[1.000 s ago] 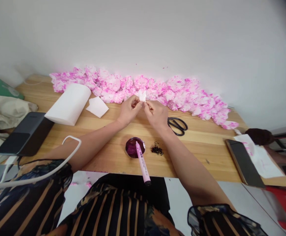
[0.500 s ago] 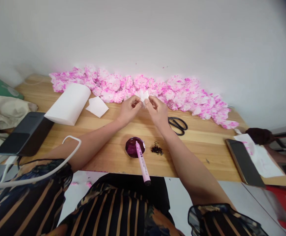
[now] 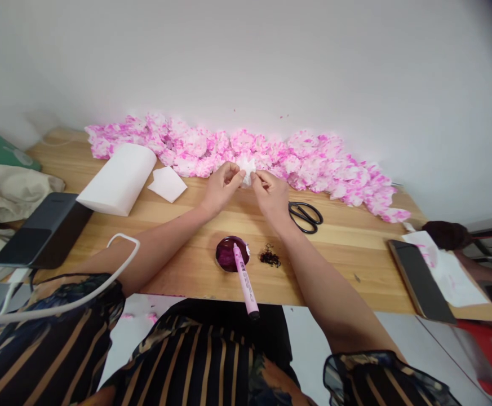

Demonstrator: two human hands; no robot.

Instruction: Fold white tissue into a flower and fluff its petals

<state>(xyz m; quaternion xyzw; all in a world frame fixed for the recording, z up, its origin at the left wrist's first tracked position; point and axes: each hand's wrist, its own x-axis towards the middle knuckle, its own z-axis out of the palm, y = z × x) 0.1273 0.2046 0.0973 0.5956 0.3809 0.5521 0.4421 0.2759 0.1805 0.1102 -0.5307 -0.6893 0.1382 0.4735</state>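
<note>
Between my hands is a small white tissue paper flower (image 3: 247,167), its layers fanned and crumpled. My left hand (image 3: 224,186) pinches its left edge between thumb and fingers. On the other edge, the thumb and fingers of my right hand (image 3: 270,194) are closed. Behind it runs a long heap of pink-and-white paper flowers (image 3: 313,158) along the wall. Nearer me, a pink marker (image 3: 246,282) leans with its tip in a small dish of dark magenta liquid (image 3: 225,256). A pile of short dark ties (image 3: 270,256) lies right of the dish.
Black-handled scissors (image 3: 307,216) lie beside my right wrist. To the left are a stack of white paper (image 3: 119,177), loose white sheets (image 3: 168,184), a dark box (image 3: 40,231) and a white cable (image 3: 119,270). A phone (image 3: 419,279) and stained paper (image 3: 457,276) lie at the right edge.
The white paper between my fingers has spread wider and rounder. My right fingers have shifted slightly to the right; the rest of the table looks the same.
</note>
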